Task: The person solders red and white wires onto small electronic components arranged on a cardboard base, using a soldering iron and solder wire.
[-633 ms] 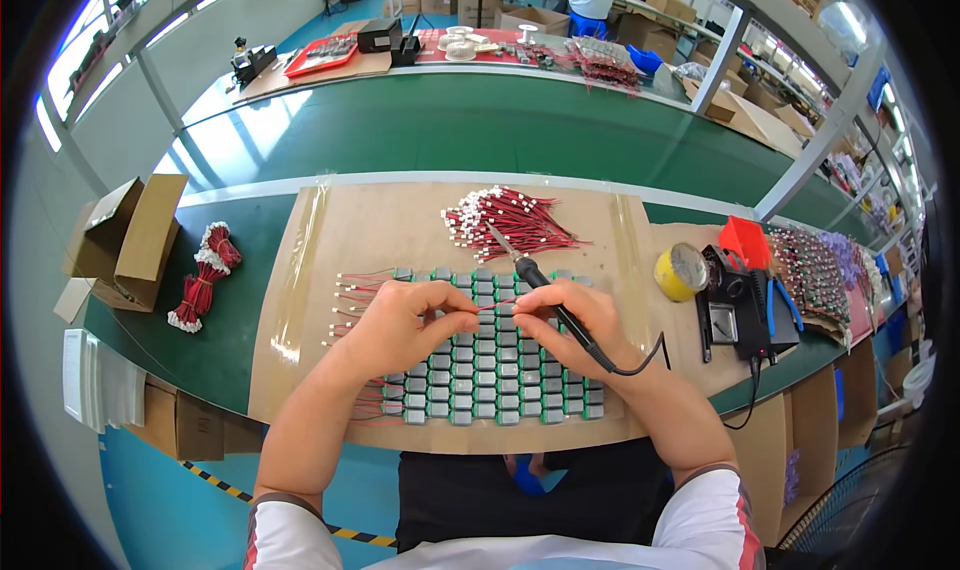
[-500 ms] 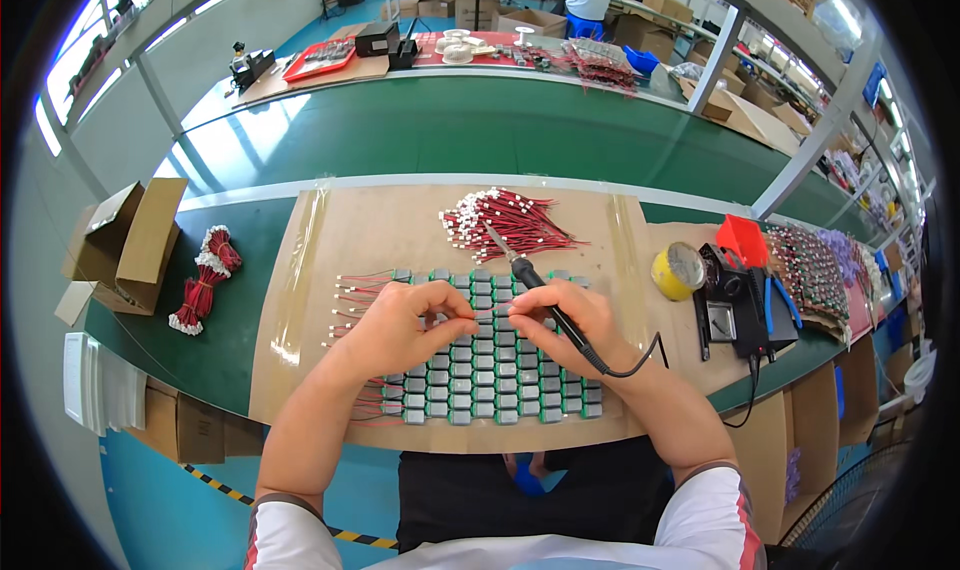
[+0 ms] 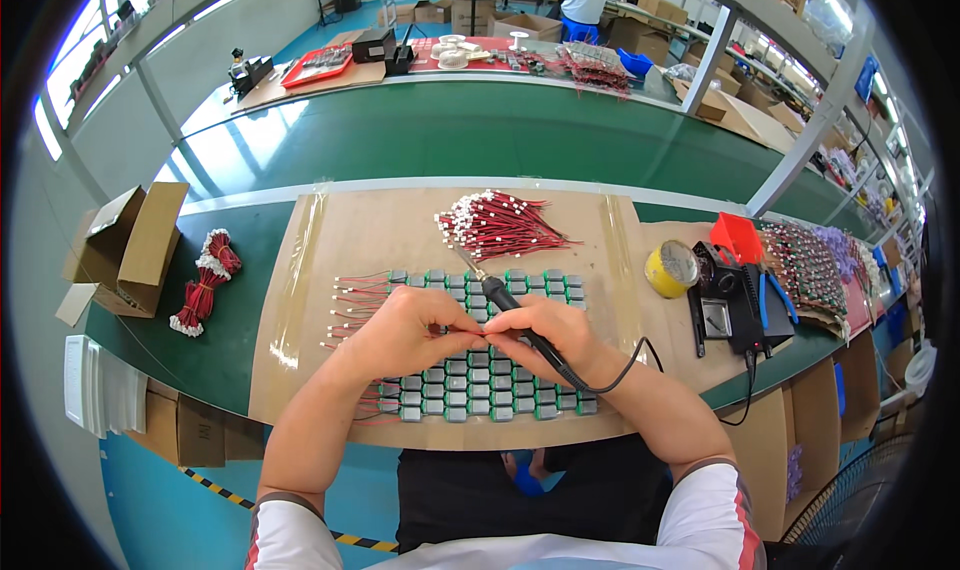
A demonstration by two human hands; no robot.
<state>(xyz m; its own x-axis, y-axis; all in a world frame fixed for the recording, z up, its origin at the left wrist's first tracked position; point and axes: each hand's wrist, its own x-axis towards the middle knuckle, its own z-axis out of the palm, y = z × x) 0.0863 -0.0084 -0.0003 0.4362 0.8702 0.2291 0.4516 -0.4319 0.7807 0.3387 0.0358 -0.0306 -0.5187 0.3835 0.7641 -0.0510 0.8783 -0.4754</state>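
Rows of small grey blocks with green edges (image 3: pixel 478 390) lie on the brown cardboard sheet (image 3: pixel 285 300) under my hands. My right hand (image 3: pixel 560 332) holds a soldering iron (image 3: pixel 512 310) with a black handle; its metal tip points up and left, over the far rows. The thumb and forefinger of that hand reach the other fingertips. My left hand (image 3: pixel 420 325) is closed in a pinch on what looks like a thin red wire, mostly hidden by the fingers. Red leads with white plugs (image 3: pixel 350 295) stick out from the left end of the rows. Beyond the rows lies a pile of red wires with white connectors (image 3: pixel 505 225).
Right of the sheet are a yellow tin (image 3: pixel 672 268), a black soldering station (image 3: pixel 735 305), a red bin (image 3: pixel 737 235) and blue-handled pliers (image 3: pixel 775 298). To the left lie a bundled wire bunch (image 3: pixel 205 285) and an open carton (image 3: pixel 140 240). A green belt (image 3: pixel 450 125) runs behind.
My fingertips have come together over the rows, slightly nearer to me. The soldering iron has shifted left and toward me, still in my right hand.
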